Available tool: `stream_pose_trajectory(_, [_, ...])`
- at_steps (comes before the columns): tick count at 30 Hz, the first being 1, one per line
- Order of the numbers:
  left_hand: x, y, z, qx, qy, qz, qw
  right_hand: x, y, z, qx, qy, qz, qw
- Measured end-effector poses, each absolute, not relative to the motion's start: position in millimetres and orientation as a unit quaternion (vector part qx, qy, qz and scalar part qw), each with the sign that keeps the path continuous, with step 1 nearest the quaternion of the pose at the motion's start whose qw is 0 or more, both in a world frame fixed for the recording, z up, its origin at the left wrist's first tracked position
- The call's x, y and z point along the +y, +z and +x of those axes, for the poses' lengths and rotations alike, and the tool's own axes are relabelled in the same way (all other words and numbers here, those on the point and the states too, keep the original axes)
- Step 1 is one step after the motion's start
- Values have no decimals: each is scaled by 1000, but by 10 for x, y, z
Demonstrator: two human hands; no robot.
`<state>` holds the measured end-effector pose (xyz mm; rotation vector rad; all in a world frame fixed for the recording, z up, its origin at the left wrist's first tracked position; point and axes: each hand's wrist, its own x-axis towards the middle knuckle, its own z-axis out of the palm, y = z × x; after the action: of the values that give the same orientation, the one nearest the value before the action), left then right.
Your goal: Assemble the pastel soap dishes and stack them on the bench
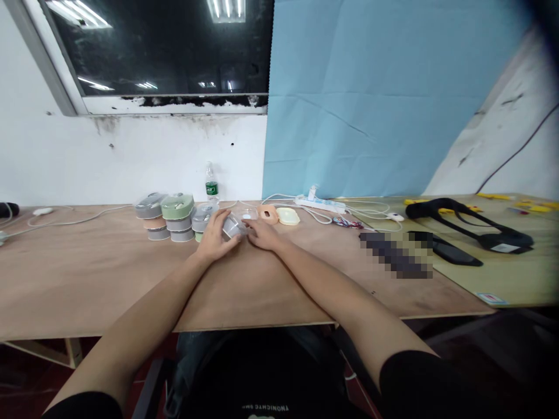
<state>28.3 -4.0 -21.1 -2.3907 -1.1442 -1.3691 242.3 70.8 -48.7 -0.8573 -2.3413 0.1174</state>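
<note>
My left hand [215,238] is wrapped around a clear plastic container [234,226], which it holds tilted just above the wooden table. To its right, my right hand [262,234] lies low over the table with its fingers stretched toward that container. Just behind the right fingertips is a clear round lid-like piece [248,214]; whether they touch it I cannot tell. An orange lid with an opening [268,214] and a pale yellow lid [289,216] lie beyond the right hand. Left of my left hand, a grey-lidded round box [201,216] is partly hidden by the fingers.
Stacked round boxes, with a grey one [151,203] and a green one [178,205] on top, stand at left. Behind are a water bottle [211,185] and a white power strip [321,203] with cables. A black headset-like strap [471,224] lies at right.
</note>
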Motion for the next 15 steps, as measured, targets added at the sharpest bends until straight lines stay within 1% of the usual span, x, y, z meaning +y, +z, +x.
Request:
stream_pose_trajectory(8, [-9, -215, 247, -418, -480, -768, 68, 598, -422, 2390, -897, 97, -329, 279])
stream_pose_trajectory(11, [-8, -218, 251, -429, -485, -760, 60, 596, -406, 2398, -890, 106, -340, 283])
stream_pose_trajectory(15, [-9, -217, 257, -434, -481, -760, 49, 581, -392, 2377, -898, 117, -316, 282])
